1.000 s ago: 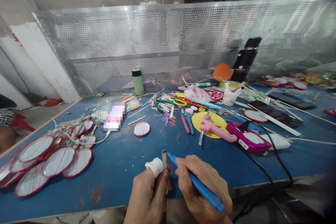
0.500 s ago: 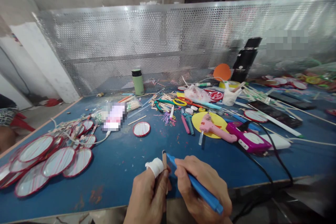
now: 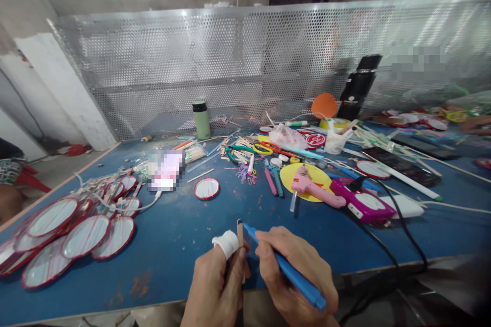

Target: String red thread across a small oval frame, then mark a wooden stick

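A small wooden stick (image 3: 240,237) with a dark tip stands up between the fingers of my left hand (image 3: 220,281), which wears a white wrap (image 3: 226,243) on one finger. My right hand (image 3: 297,271) grips a blue marker pen (image 3: 299,281) like a writing tool. The pen's point sits right beside the stick's dark tip; whether they touch I cannot tell. Beyond my hands a round red-rimmed disc (image 3: 207,189) lies flat on the blue table (image 3: 172,265).
Red-rimmed discs (image 3: 86,235) pile up at the left by a charging phone (image 3: 168,169). A pink glue gun (image 3: 316,188) lies on a yellow disc, next to a purple power strip (image 3: 362,204) with black cables. A green bottle (image 3: 201,120) stands before the perforated metal screen (image 3: 172,66).
My hands, the stick and the marker pen hold nearly the same place. At the far right edge, part of another person's hand has come into view.
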`<state>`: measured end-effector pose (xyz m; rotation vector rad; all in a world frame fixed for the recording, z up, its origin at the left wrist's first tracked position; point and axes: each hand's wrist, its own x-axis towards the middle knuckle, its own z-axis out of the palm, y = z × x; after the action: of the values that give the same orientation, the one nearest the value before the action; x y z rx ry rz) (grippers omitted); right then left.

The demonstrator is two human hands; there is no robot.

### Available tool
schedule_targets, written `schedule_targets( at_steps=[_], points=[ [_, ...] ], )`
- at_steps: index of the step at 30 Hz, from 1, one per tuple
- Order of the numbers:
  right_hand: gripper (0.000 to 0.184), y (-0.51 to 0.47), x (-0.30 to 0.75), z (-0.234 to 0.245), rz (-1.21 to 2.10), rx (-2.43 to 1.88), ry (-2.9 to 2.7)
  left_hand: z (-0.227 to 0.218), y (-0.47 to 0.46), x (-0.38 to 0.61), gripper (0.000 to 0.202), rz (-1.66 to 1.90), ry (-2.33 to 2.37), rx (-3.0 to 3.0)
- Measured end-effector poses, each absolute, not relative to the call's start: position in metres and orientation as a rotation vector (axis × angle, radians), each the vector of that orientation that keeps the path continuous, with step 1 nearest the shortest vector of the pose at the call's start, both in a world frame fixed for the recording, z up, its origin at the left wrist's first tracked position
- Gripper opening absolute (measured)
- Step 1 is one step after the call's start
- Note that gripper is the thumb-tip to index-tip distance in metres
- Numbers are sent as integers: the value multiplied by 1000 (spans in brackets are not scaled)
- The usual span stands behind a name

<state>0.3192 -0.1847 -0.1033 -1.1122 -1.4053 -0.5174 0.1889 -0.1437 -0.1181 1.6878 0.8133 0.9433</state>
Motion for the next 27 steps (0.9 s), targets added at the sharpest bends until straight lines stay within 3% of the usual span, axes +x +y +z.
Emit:
schedule_targets(
  at_steps=[21,27],
  points=[
    [11,-186,321,-106,-486,-1098,-1461,-119,-143,189,26,968,795,1707],
    [12,-184,320,-101,-535,-1101,-1434,-117,-144,189,34,938,812,1679]
  ],
)
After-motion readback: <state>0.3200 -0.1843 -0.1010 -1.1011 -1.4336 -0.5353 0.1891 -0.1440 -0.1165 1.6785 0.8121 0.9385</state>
